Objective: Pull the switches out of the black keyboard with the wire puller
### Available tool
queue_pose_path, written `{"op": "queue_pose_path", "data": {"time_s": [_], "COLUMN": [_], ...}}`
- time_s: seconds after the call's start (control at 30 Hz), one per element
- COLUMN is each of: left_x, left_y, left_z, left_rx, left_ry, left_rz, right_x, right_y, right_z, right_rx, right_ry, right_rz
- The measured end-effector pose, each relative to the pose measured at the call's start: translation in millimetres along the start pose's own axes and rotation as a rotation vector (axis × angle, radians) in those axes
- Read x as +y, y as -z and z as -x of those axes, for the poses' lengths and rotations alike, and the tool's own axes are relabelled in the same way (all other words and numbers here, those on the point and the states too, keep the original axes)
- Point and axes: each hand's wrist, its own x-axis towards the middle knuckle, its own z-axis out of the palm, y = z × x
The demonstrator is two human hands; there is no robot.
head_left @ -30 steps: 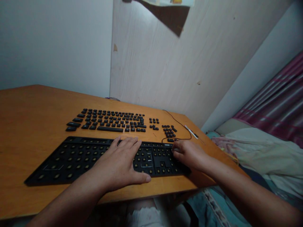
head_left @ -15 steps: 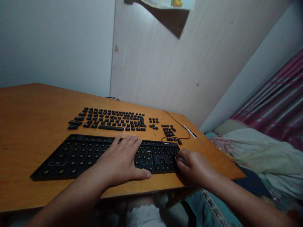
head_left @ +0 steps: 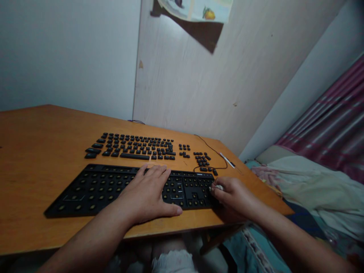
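You are resting your left hand (head_left: 148,199), fingers spread and grasping nothing, on the keyboard base (head_left: 108,189) at lower centre of the frame. Your right hand (head_left: 231,191) is pinching a small whitish wad (head_left: 218,187) at the base's right end. Disassembly is looking complete: the keycaps (head_left: 135,143) are lying in rows at mid-frame, visible key positions standing bare. Work at the right end is apparently remaining unfinished.

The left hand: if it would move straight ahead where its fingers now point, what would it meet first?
From the left hand, probably the loose black keycaps just beyond the far edge of the keyboard base. Its height is hard to judge, so it might pass above them.
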Motion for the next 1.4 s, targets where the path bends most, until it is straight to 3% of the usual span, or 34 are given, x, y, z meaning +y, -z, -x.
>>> {"op": "queue_pose_path", "data": {"time_s": [0.2,0.33,0.53,1.1,1.4], "left_x": [1.5,1.4,0.6,0.6,1.0], "left_y": [2.1,2.2,0.1,0.7,1.4], "left_z": [0.9,1.0,0.2,0.0,0.9], "left_rx": [-0.01,-0.011,-0.012,-0.02,-0.026], "left_ry": [-0.006,0.0,-0.004,-0.003,-0.002], "left_rz": [-0.008,-0.005,-0.003,-0.022,-0.013], "right_x": [-4.5,-12.2,-22.5,-26.0,-13.0], "right_y": [-5.2,-7.4,-9.6,-14.0,-5.6], "right_z": [-40.9,-50.4,-34.9,12.7,0.8], "right_rx": [0.05,0.022,-0.015,-0.01,-0.071], "right_ry": [-0.037,-0.044,-0.036,-0.034,-0.002], "right_rz": [0.107,0.202,0.372,0.271,0.036]}}
